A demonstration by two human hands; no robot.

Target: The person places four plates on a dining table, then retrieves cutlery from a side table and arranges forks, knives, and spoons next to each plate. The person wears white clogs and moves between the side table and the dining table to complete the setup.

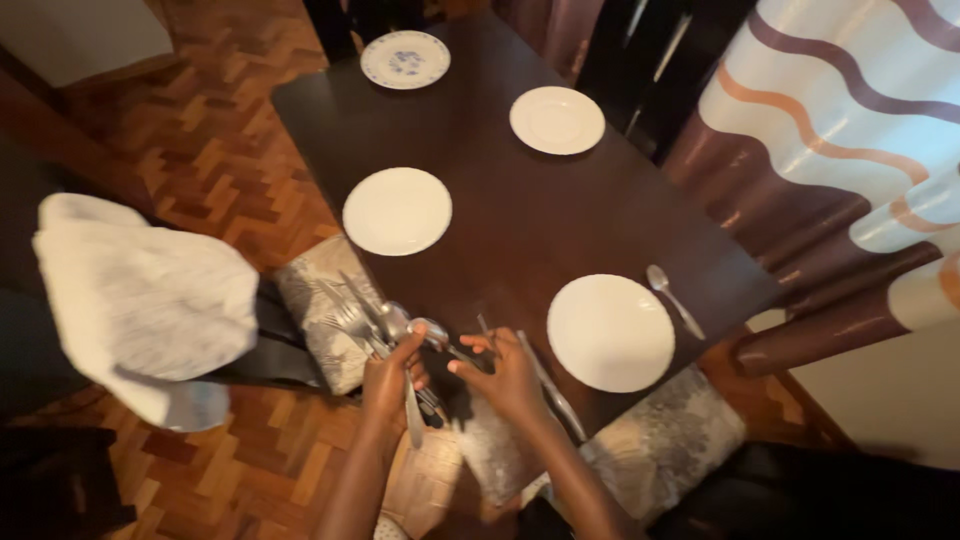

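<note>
1. Cutlery [375, 322] is gathered in the left hand [388, 375]: a bunch of forks and spoons, the heads fanning up and to the left over the table edge. The fingers are closed around the handles, so this hand is full.

2. The right hand [508, 378] rests at the near edge of the dark table [480, 200], just left of the nearest white plate [610, 332]. Its fingers are half curled and pinch a thin piece, I think a fork [487, 335], but the piece is small and dark there, so I cannot say its kind with certainty.

3. A knife [550, 385] already lies on the table beside the right hand, between that hand and the nearest plate. A spoon [675, 300] lies on the other side of the same plate, near the table corner.

4. Three more plates stand farther away: one in the middle left [397, 210], one toward the far right [557, 120], and one with a blue pattern [405, 60] at the far end. I see no cutlery beside these.

5. My judgement of the step: the nearest place is being laid, one piece at a time taken from the bunch.

6. The next move, as I judge it, calls for putting the pinched piece down straight beside the knife, without pushing the plate, while the left hand keeps the bunch tight so nothing slides out.
</note>
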